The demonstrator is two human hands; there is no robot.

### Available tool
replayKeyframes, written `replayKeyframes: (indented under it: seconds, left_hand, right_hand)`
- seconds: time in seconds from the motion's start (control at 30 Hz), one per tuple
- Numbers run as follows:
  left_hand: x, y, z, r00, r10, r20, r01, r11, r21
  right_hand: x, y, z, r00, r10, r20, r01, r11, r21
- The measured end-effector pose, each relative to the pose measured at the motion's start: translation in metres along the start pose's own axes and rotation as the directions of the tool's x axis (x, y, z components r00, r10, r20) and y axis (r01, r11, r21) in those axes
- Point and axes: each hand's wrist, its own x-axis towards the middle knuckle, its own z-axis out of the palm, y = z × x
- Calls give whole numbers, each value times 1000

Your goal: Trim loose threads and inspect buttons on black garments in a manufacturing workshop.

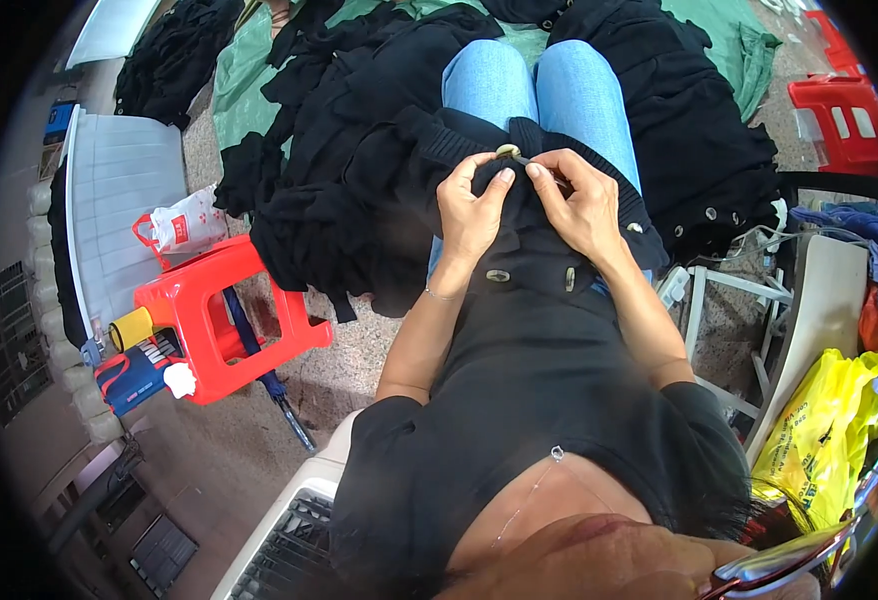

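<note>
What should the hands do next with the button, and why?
Probably push the button through the black garment edge. The left hand pinches it at the edge and the right hand grips the cloth beside it; two lower buttons already lie flat.

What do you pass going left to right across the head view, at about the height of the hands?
White board → white bag with red handles → pile of black clothes → left hand → pale button → right hand → red stool.
</note>
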Motion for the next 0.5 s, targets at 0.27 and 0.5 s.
replayKeyframes:
  seconds: [0.27,0.5]
  left_hand:
    - [-1,0,-1,1000,17,0,-17,1000,19]
    - [0,-2,1,1000,28,-4,-28,998,52]
  right_hand:
    - [-1,3,5,999,-53,-15,52,998,-38]
    - [-3,5,9,995,-43,-91,37,997,-69]
